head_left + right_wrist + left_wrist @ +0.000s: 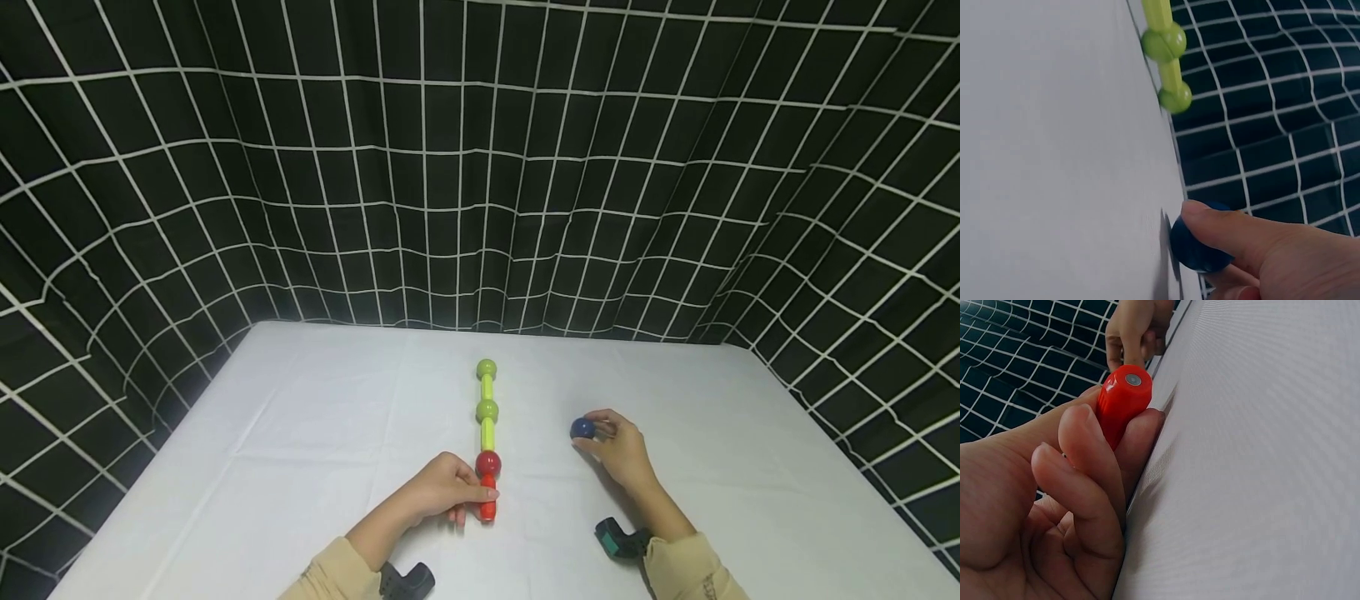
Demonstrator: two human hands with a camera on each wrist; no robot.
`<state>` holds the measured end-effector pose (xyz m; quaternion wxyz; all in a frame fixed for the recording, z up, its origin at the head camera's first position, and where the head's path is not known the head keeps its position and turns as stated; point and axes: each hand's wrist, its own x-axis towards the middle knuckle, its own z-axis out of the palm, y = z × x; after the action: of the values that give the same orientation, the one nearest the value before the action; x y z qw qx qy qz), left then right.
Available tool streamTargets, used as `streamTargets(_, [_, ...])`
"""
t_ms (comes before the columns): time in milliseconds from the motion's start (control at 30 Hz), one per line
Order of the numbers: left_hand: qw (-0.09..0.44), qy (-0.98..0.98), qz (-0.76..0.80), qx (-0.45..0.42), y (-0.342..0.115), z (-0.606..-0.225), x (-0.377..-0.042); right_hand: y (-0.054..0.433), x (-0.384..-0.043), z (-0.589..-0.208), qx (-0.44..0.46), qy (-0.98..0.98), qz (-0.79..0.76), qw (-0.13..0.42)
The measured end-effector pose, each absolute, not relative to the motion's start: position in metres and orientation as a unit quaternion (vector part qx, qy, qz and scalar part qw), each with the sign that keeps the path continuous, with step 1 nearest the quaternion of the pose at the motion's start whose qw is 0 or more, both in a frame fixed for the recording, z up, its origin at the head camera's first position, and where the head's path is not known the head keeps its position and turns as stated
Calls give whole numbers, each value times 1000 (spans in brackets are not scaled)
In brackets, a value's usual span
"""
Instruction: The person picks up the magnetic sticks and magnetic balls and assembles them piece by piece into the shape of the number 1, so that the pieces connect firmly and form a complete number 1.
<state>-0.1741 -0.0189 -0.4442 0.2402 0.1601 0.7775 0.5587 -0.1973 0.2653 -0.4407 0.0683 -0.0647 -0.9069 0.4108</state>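
Note:
A straight chain of magnetic balls and rods runs away from me down the table's middle. Its far part has a green ball (pixel 487 368), a yellow-green rod (pixel 487 387), a second green ball (pixel 487 411) and another rod (pixel 487 434); a red ball (pixel 488 463) follows. My left hand (pixel 447 488) pinches the red rod (pixel 1121 403) at the near end, touching the red ball. A round metal tip shows on the rod's near face. To the right, my right hand (pixel 621 450) pinches a blue ball (pixel 1200 240) between thumb and fingers, close over the table.
A white cloth covers the table (pixel 315 450). Black curtain with a white grid (pixel 465 167) hangs behind and on both sides. Dark camera mounts (pixel 622 540) sit at both wrists, below the beige sleeves (pixel 690 567).

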Motion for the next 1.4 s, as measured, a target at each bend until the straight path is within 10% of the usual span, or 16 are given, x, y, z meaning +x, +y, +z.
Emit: streamTargets(1400, [232, 777, 564, 156, -19, -448, -177, 190, -126, -438, 117, -894, 432, -9])
